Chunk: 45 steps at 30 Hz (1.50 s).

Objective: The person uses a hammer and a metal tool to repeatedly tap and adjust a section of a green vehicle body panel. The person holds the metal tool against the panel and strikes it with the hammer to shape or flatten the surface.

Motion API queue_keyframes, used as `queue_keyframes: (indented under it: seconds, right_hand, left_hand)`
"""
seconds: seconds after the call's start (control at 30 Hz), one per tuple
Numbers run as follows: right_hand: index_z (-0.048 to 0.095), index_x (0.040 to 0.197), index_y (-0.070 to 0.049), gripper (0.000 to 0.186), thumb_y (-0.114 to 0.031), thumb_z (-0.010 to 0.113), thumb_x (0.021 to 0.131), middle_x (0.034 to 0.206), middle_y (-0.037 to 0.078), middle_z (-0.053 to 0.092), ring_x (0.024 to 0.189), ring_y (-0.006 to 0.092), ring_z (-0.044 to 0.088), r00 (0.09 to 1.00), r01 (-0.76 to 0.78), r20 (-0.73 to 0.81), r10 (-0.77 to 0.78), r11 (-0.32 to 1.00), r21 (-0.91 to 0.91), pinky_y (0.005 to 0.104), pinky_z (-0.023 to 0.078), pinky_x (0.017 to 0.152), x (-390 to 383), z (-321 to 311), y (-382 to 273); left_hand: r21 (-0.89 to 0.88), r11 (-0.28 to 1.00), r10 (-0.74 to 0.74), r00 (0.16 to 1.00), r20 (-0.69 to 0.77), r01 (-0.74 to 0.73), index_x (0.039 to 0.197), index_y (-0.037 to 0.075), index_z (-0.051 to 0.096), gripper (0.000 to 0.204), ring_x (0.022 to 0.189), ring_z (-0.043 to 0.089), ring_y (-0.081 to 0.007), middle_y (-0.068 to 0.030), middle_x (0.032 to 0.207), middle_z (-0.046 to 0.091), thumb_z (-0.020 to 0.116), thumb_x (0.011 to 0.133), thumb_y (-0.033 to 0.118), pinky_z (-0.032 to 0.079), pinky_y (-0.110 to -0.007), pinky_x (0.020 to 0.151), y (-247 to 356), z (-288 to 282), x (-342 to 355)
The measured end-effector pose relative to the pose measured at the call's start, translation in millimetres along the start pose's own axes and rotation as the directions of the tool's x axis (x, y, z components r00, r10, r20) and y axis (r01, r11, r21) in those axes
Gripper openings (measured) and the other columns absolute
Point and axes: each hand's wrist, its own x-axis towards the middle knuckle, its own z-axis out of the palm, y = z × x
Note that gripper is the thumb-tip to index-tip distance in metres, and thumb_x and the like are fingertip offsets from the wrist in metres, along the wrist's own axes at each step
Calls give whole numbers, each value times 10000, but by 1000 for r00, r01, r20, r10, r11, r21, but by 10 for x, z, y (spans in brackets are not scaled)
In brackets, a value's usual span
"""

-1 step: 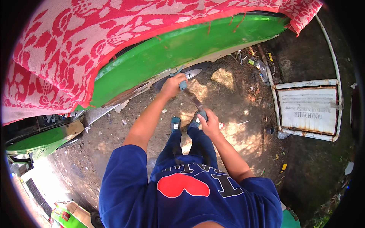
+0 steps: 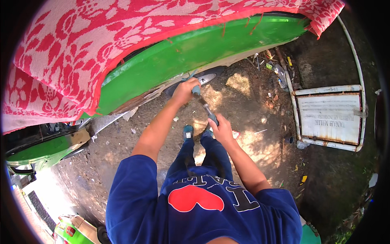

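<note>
A tool with a narrow, dark metal middle (image 2: 206, 107) and blue-grey ends spans the space between my two hands. My left hand (image 2: 185, 92) is closed around its far end, near the green car's wheel (image 2: 208, 78). A bit of blue-grey material sticks out beyond those fingers, and I cannot tell whether it is cloth or part of a handle. Closer to my body, my right hand (image 2: 222, 128) grips the other blue-grey end, thumb along it. The tool slants from far left to near right, above my feet; its exact kind is unclear.
A red-and-pink floral blanket (image 2: 134, 28) drapes over a green car (image 2: 195, 49) ahead. At right stands a white-framed metal sign (image 2: 330, 116). Litter and a plastic bottle (image 2: 280, 73) lie on the dirt ground (image 2: 150, 122). More green bodywork (image 2: 48, 148) is at left.
The tool's metal middle has turned slightly and now catches more light, looking greyer than before. My right hand has shifted very little, while my left stays about where it was.
</note>
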Motion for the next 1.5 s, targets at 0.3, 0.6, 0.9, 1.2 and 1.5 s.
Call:
queue_keyframes:
  seconds: [0.3, 0.6, 0.9, 1.2, 1.5]
  right_hand:
    - [640, 1033, -35, 239, -234, 687, 910, 870, 193, 647, 762, 385, 626, 994, 10, -113, 7, 988, 155, 409, 500, 687, 173, 149, 103]
    - [637, 1009, -13, 232, -218, 688, 916, 746, 162, 619, 665, 282, 618, 995, -17, -101, 29, 993, 119, 372, 478, 629, 185, 165, 128]
    - [634, 1016, 4, 216, -183, 689, 922, 683, 78, 611, 620, 128, 548, 984, -109, -113, 141, 961, 253, 310, 456, 595, 4, -87, 152]
    - [638, 1033, 16, 205, -151, 685, 924, 691, 64, 594, 620, 109, 511, 984, -131, -89, 156, 962, 239, 292, 445, 591, -158, -133, 187]
    - [641, 1030, 13, 203, -152, 689, 922, 695, 64, 604, 626, 110, 523, 985, -130, -83, 153, 964, 234, 293, 450, 595, -143, -155, 145]
  left_hand:
    - [-45, 999, 8, 996, -89, -12, 937, 84, 611, 343, 948, 641, -358, -97, 1030, 654, 677, 673, -125, 530, -408, 777, -208, -12, 138]
    - [-41, 997, -60, 998, -28, 59, 955, 76, 618, 351, 968, 652, -355, -106, 1030, 668, 687, 679, -130, 533, -393, 789, -161, -5, 148]
    - [-1, 995, -95, 991, -93, 96, 965, 80, 620, 350, 967, 663, -333, -95, 1067, 671, 694, 679, -107, 545, -403, 800, -129, 57, 17]
    - [12, 995, -94, 992, -79, 95, 972, 77, 623, 344, 965, 668, -318, -84, 1067, 672, 707, 686, -94, 550, -395, 798, -153, 75, 12]
    - [22, 994, -104, 993, -61, 106, 973, 100, 617, 354, 971, 660, -341, -76, 1097, 664, 706, 692, -97, 554, -409, 793, -133, 18, -3]
